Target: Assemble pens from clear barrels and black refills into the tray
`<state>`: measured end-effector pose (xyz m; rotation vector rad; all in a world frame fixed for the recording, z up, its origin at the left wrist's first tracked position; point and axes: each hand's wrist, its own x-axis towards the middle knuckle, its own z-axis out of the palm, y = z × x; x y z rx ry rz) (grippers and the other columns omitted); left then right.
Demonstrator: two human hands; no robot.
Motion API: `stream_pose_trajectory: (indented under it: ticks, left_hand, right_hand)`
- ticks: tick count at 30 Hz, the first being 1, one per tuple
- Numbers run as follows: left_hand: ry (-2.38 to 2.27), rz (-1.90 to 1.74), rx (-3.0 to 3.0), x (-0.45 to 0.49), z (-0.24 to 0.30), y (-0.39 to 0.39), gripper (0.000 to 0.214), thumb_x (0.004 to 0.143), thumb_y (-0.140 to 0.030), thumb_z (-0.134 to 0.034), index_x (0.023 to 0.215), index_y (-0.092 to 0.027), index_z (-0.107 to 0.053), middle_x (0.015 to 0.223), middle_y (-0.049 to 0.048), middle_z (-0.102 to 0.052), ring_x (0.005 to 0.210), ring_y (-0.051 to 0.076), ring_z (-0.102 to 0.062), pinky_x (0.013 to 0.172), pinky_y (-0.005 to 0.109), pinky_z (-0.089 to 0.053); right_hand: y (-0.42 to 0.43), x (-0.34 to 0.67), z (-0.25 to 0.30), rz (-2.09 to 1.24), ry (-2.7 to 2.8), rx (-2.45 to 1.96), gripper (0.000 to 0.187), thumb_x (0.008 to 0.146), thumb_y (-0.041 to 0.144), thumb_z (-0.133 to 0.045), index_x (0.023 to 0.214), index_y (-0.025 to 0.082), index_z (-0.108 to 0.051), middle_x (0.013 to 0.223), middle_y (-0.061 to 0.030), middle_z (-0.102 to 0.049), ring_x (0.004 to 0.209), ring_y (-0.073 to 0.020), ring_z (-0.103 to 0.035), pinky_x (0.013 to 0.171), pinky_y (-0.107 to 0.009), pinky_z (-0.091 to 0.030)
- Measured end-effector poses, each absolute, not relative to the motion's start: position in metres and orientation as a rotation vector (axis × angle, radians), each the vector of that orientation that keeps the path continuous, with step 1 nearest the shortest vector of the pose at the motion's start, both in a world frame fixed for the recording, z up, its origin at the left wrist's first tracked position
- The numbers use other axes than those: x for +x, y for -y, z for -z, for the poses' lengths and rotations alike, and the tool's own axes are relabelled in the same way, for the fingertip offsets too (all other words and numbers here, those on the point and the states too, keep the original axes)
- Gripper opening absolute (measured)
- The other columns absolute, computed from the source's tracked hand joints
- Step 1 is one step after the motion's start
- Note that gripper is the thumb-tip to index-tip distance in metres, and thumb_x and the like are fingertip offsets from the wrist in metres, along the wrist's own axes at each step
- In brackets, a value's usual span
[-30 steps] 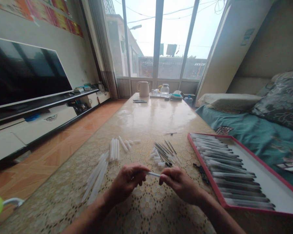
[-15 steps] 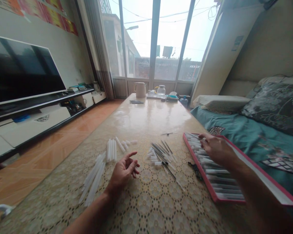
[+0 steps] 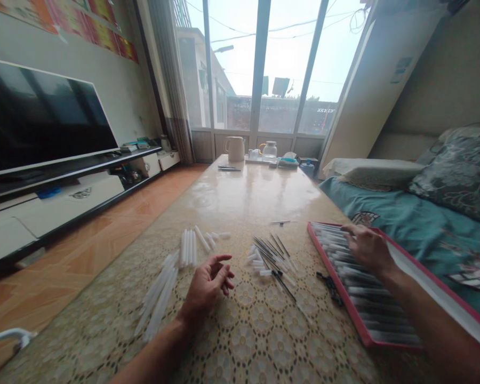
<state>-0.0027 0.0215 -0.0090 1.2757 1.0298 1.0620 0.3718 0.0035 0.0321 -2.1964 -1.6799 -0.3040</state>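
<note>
My left hand [image 3: 208, 285] rests on the lace-patterned table [image 3: 240, 197], palm half up, fingers loosely spread and holding nothing. My right hand [image 3: 367, 246] lies palm down on the rows of finished pens [image 3: 378, 314] in the red-edged white tray [image 3: 336, 298]; whether its fingers pinch a pen I cannot tell. Between the hands lie dark pen refills [image 3: 271, 250] and small white caps [image 3: 256, 260]. White pen barrels [image 3: 187, 246] lie ahead of my left hand, with more barrels [image 3: 158, 296] to its left.
A cream jug [image 3: 236, 148], a glass pot [image 3: 269, 150] and small items stand at the table's far end. A television [image 3: 40, 120] on a low unit runs along the left wall. A teal-covered bed [image 3: 432, 224] with pillows borders the tray on the right.
A second ago both hands held one white pen between them. My right hand has since gone right onto the tray of pens, and my left hand opened and stayed in place.
</note>
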Motion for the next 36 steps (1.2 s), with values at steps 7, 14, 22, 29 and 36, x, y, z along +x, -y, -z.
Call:
stream_pose_trajectory:
  ticks: [7, 14, 22, 29, 36]
  left_hand:
    - [-1.132, -1.252, 1.247, -0.010, 0.012, -0.022, 0.025, 0.076, -0.028, -0.057, 0.095, -0.013, -0.053, 0.067, 0.0004, -0.059, 0.051, 0.012, -0.058, 0.043, 0.021, -0.045]
    - [-1.201, -1.627, 0.996, -0.020, 0.008, -0.030, 0.017, 0.077, -0.024, -0.053, 0.092, -0.016, -0.050, 0.072, -0.0003, -0.058, 0.053, 0.011, -0.058, 0.044, 0.021, -0.045]
    - [-1.244, -1.867, 0.815, -0.033, -0.007, -0.033, 0.017, 0.077, -0.018, -0.051, 0.094, -0.020, -0.048, 0.076, -0.0011, -0.055, 0.052, 0.008, -0.053, 0.039, 0.017, -0.040]
    - [-1.218, -1.898, 0.794, -0.035, -0.007, -0.034, 0.020, 0.077, -0.025, -0.055, 0.095, -0.020, -0.047, 0.075, -0.0020, -0.054, 0.049, 0.008, -0.051, 0.037, 0.017, -0.039]
    - [-1.177, -1.725, 0.785, -0.026, -0.004, -0.031, 0.022, 0.076, -0.027, -0.058, 0.094, -0.018, -0.049, 0.073, -0.0011, -0.056, 0.050, 0.008, -0.054, 0.041, 0.018, -0.043]
  right_hand:
    - [-0.007, 0.249, -0.014, -0.018, 2.017, -1.867, 0.016, 0.081, 0.020, -0.049, 0.078, 0.021, -0.064, 0.077, -0.0015, -0.065, 0.073, -0.0136, -0.060, 0.066, -0.021, -0.040]
    - [-0.024, 0.191, -0.007, -0.120, 2.067, -1.771, 0.015, 0.082, 0.015, -0.047, 0.084, 0.019, -0.062, 0.084, -0.0044, -0.062, 0.078, -0.0142, -0.057, 0.068, -0.022, -0.038]
    - [-0.080, 0.119, -0.003, -0.150, 2.118, -1.717, 0.016, 0.081, 0.016, -0.052, 0.093, 0.019, -0.062, 0.094, -0.0060, -0.061, 0.087, -0.0155, -0.056, 0.072, -0.023, -0.037]
    - [-0.086, 0.065, -0.001, -0.102, 2.137, -1.697, 0.017, 0.081, 0.031, -0.052, 0.088, 0.017, -0.059, 0.090, -0.0082, -0.060, 0.086, -0.0194, -0.055, 0.070, -0.027, -0.037]
    - [-0.065, 0.092, -0.005, -0.094, 2.116, -1.730, 0.009, 0.080, 0.019, -0.050, 0.083, 0.015, -0.057, 0.085, -0.0096, -0.060, 0.079, -0.0201, -0.056, 0.065, -0.027, -0.037]
